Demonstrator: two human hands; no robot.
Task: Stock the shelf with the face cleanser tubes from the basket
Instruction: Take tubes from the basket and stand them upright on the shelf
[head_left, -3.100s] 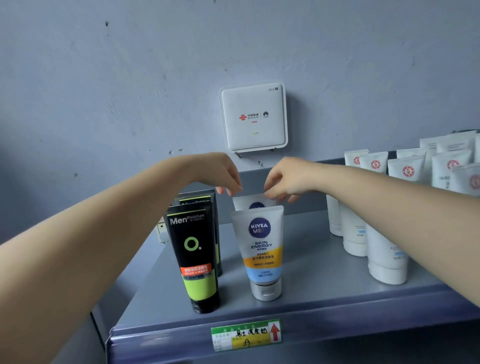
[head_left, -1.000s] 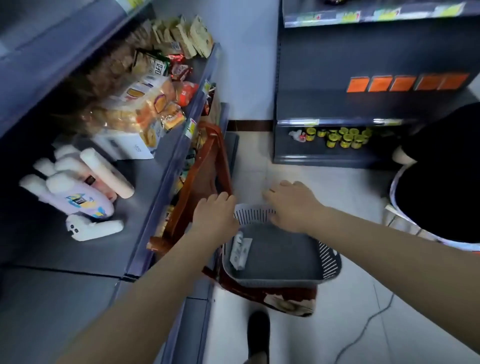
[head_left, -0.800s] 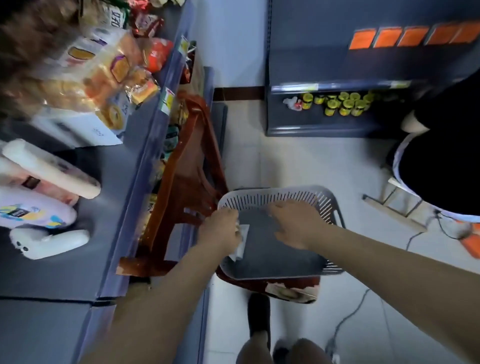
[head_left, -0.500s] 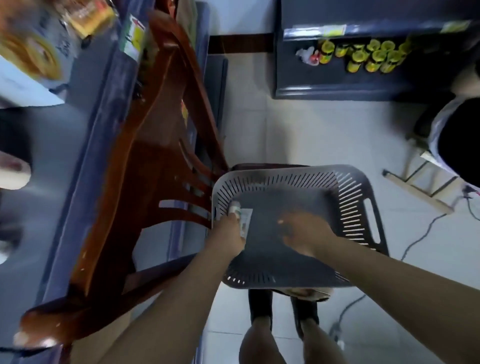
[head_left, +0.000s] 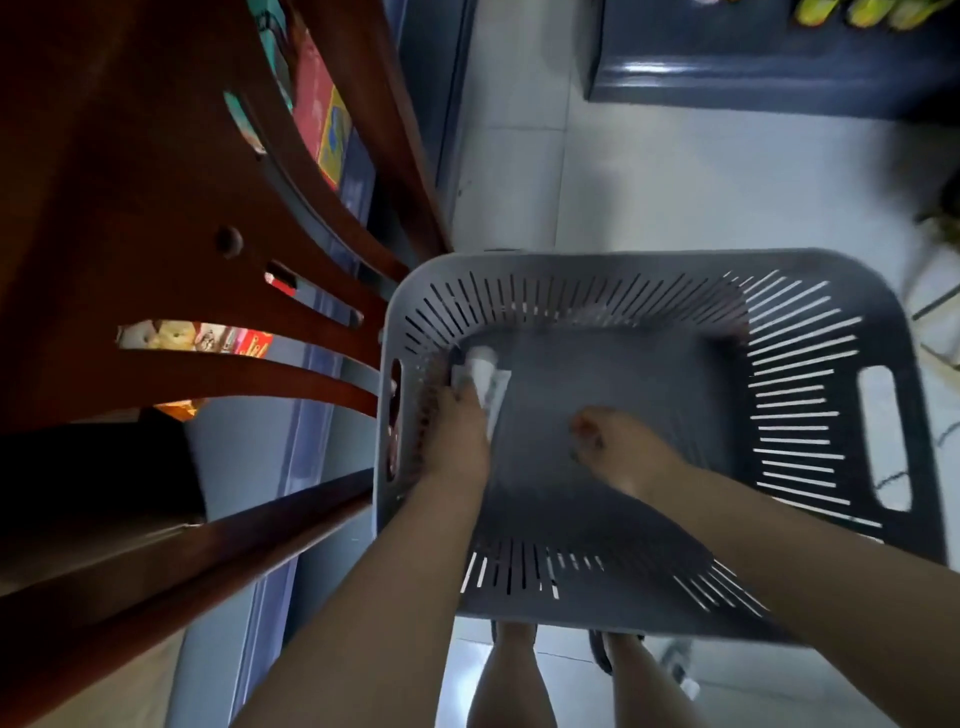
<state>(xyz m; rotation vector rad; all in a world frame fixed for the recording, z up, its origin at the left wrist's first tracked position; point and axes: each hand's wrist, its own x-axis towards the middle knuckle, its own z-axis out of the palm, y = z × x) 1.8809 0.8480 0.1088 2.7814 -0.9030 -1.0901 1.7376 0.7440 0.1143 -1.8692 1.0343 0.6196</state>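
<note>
Grey basket (head_left: 878, 306): left hand (head_left: 457, 436) seemingly pinches the last tube (head_left: 485, 376) by its left wall; right hand (head_left: 618, 447) hovers loosely open, empty. Blurred grip could slip.

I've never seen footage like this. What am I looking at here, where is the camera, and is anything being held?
There is no machine here: a person wears one camera on the head, so you look down along both bare arms. The picture is blurred by movement. Both hands reach into a grey slotted basket that sits beside a brown wooden chair. The left hand is on a white tube lying at the basket's left wall; whether the fingers have closed round it is too blurred to tell. The right hand is over the bare basket floor and seems to hold nothing. I see no other tube inside. Below the basket are the person's legs and a pale tiled floor.
</note>
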